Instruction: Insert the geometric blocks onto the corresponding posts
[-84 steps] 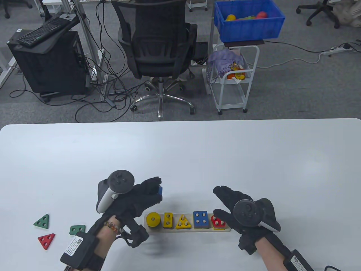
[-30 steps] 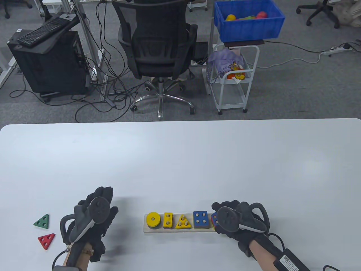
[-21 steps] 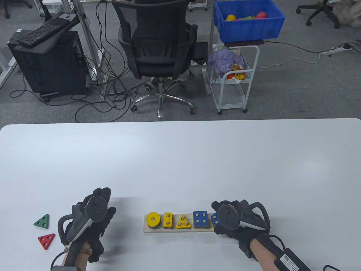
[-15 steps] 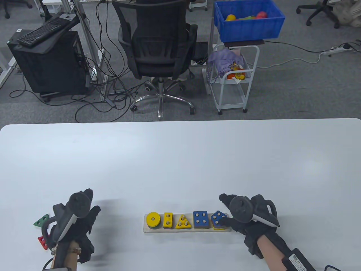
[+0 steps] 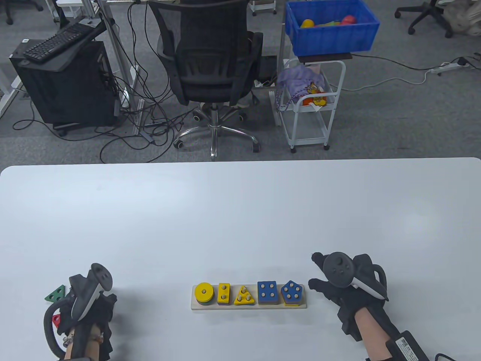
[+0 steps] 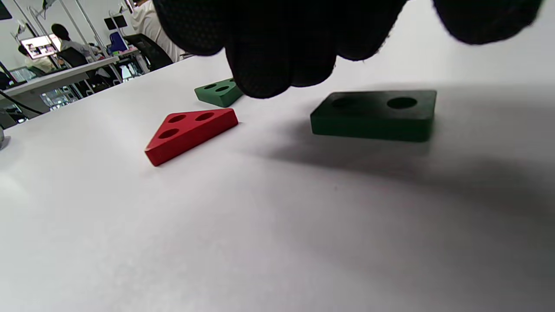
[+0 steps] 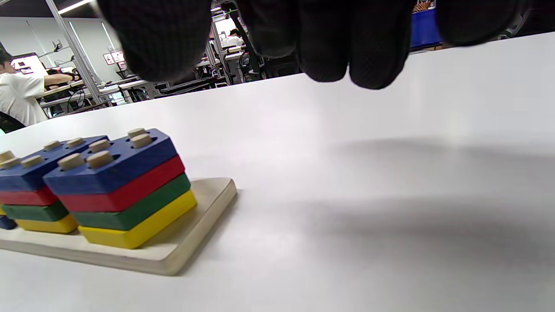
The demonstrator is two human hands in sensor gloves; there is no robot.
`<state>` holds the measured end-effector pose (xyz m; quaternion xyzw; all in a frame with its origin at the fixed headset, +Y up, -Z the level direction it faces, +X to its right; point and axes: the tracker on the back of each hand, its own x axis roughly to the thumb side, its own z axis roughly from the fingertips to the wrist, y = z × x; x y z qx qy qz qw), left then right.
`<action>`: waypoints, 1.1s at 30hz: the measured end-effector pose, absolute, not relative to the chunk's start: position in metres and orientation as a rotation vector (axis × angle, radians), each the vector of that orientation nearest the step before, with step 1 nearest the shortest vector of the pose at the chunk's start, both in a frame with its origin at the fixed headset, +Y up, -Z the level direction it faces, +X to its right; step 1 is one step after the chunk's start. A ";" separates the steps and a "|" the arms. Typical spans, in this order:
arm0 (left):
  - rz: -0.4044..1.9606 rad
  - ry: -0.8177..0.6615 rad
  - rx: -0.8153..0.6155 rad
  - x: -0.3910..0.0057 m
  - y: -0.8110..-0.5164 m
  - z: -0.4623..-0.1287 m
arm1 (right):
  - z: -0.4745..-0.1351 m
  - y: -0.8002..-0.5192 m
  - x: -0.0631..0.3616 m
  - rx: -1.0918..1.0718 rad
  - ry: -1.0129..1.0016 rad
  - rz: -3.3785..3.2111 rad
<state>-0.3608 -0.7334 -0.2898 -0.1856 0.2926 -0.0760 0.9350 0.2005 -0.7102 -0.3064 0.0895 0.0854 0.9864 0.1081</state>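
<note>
The wooden post board (image 5: 248, 305) lies near the table's front edge with five stacks on it. Their top blocks are a yellow circle (image 5: 204, 291), a yellow rectangle (image 5: 223, 292), a yellow triangle (image 5: 244, 295), a blue square (image 5: 267, 291) and a blue pentagon (image 5: 292, 291). The pentagon stack (image 7: 123, 186) shows blue over red, green and yellow. My right hand (image 5: 315, 271) is open and empty just right of the board. My left hand (image 5: 88, 305) hovers empty over the loose blocks: a green rectangle (image 6: 375, 113), a red triangle (image 6: 190, 132) and a green triangle (image 6: 219, 92).
In the table view the green triangle (image 5: 55, 294) and a corner of the red triangle (image 5: 56, 320) peek out left of my left hand. The green rectangle is hidden under it there. An office chair (image 5: 212, 60), a white cart (image 5: 312, 101) and a blue bin (image 5: 330, 28) stand beyond the table.
My right hand let go of the blue pentagon on the rightmost stack and drew back to the right. My left hand moved left, over the loose blocks.
</note>
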 end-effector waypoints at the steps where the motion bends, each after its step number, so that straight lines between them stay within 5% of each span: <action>1: -0.179 0.605 -0.382 -0.357 -0.736 -0.291 | -0.306 -0.710 0.201 0.260 0.250 2.902; 7: -0.254 0.613 -0.481 -0.339 -0.750 -0.291 | -0.305 -0.709 0.201 0.253 0.262 2.904; 22: -0.157 0.529 -0.287 -0.329 -0.732 -0.291 | -0.306 -0.709 0.202 0.252 0.261 2.903; 33: 0.117 0.012 -0.147 -0.241 -0.692 -0.283 | -0.305 -0.706 0.204 0.248 0.246 2.897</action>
